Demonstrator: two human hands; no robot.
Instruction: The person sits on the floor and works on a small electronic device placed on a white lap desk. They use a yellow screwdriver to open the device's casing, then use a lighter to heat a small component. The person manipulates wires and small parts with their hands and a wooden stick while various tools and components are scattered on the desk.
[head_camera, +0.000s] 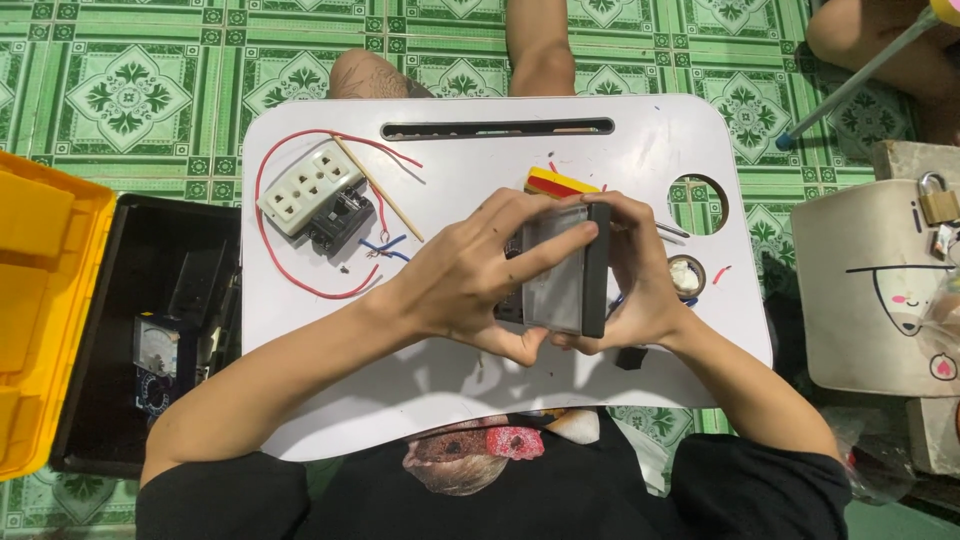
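Black-framed box with a clear lid (560, 275) sits above the white worktop (640, 140), centre-right. My left hand (470, 275) has its grip closed over the lid; my right hand (640, 285) clamps the far edge. White socket strip (310, 185) with red wire (265, 230) lies apart, upper left.

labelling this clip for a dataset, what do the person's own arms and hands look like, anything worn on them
Both the left hand and the right hand are bare: no gloves, rings, watch or bracelet visible. The forearms are uncovered too. Short black sleeves cover only the upper arms, part of a black top with a printed picture on the front.
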